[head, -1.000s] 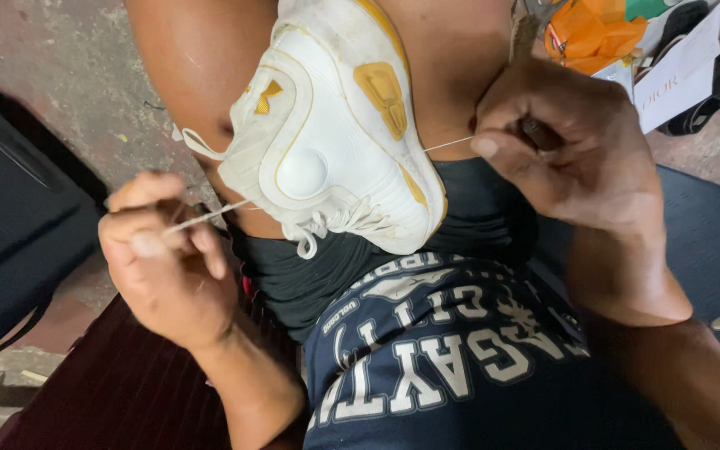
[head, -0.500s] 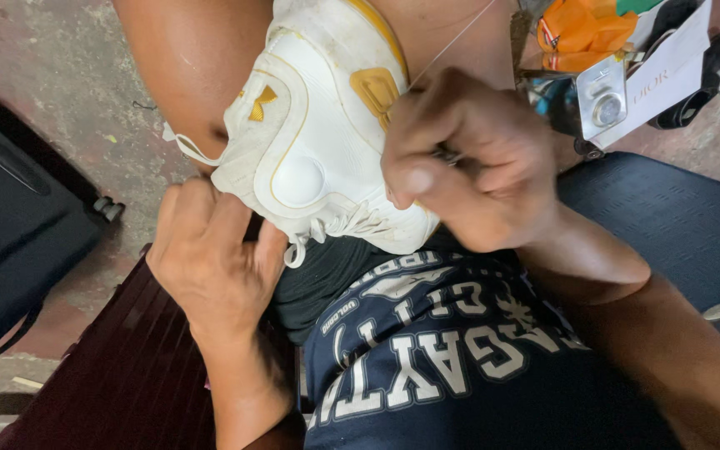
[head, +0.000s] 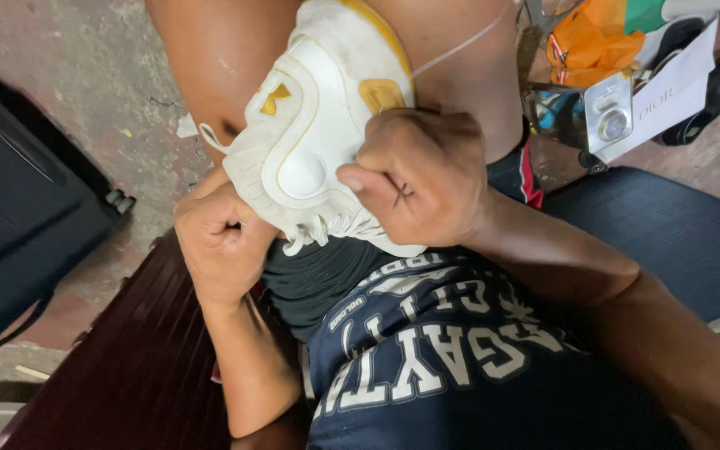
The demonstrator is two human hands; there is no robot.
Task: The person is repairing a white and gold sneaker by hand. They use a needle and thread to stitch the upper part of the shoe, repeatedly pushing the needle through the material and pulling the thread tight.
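A white sneaker (head: 318,142) with yellow trim lies clamped between my knees, sole side hidden. My left hand (head: 218,237) is clenched against the shoe's lower left edge, gripping it there. My right hand (head: 422,179) presses down on the shoe's right side with the fingers curled into a fist. A thin white thread (head: 460,46) runs from under that hand up and to the right across my thigh. Whether a needle is in the fingers is hidden.
A dark suitcase (head: 18,217) stands at the left on the concrete floor. At the upper right lie an orange bag (head: 585,42), a white paper sheet (head: 668,92) and a small metal tool (head: 614,117). A blue cushion (head: 668,225) is at the right, a dark red seat (head: 127,375) below.
Both hands pulled thread apart a second ago. They have since closed in on the shoe: the left now grips its lower edge, the right fist presses on its side.
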